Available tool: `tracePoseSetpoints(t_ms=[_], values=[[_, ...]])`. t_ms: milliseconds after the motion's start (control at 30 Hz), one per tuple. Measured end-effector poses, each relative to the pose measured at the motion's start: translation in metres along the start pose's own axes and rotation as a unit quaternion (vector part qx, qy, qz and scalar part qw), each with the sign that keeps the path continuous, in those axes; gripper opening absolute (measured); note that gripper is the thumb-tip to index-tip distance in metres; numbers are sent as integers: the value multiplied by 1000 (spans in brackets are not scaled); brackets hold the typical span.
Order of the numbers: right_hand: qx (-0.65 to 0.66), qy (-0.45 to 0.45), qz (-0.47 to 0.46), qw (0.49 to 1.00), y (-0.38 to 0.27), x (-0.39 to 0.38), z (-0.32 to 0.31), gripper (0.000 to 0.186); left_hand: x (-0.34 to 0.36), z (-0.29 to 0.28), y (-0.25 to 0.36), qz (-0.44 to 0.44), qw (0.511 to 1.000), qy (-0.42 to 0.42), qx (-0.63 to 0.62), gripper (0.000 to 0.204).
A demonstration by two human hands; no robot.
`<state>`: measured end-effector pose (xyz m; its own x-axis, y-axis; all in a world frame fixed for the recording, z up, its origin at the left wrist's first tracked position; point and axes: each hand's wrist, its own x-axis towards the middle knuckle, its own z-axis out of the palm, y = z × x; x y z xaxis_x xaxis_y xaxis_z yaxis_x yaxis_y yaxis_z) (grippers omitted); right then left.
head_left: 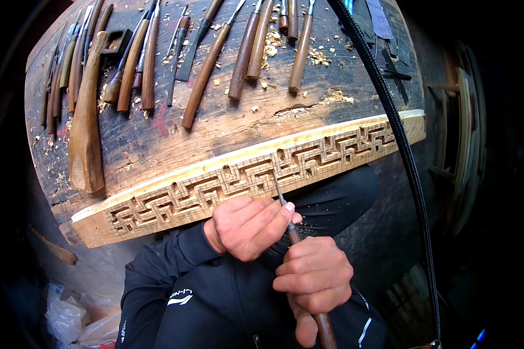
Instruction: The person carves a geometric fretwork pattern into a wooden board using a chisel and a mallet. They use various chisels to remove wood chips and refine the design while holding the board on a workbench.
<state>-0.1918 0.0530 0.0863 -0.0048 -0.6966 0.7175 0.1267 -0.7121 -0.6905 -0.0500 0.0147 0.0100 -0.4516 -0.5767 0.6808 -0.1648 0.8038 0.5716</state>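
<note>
A long pale wooden board [239, 181] lies aslant along the near edge of the bench, its face cut with a sunken angular fret pattern over a drawn pencil grid. My left hand [253, 227] is closed around the lower blade of a carving chisel [294, 235], against the board's near edge. Lower down, my right hand [313, 278] wraps the chisel's brown wooden handle, whose butt sticks out below the fist. The thin blade points up and slightly left, its tip at the carved pattern near the board's middle.
Several wooden-handled chisels [206, 75] lie across the far side of the dark bench [128, 152], among shavings [336, 97]. A wooden mallet [87, 139] rests at the left. A black braided cable [403, 145] crosses the right side. Plastic bags [70, 317] sit at lower left.
</note>
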Motion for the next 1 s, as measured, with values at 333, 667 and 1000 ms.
tracePoseSetpoints(t_ms=[333, 667, 1000], values=[[-9, -25, 28, 999, 1, 10, -4, 73, 2, 3, -4, -6, 1000, 16, -16, 34], [69, -35, 88, 993, 23, 29, -24, 73, 2, 10, -6, -43, 999, 1, -15, 39], [170, -93, 72, 978, 15, 45, -37, 64, 10, -18, -3, -34, 995, -83, -37, 57]])
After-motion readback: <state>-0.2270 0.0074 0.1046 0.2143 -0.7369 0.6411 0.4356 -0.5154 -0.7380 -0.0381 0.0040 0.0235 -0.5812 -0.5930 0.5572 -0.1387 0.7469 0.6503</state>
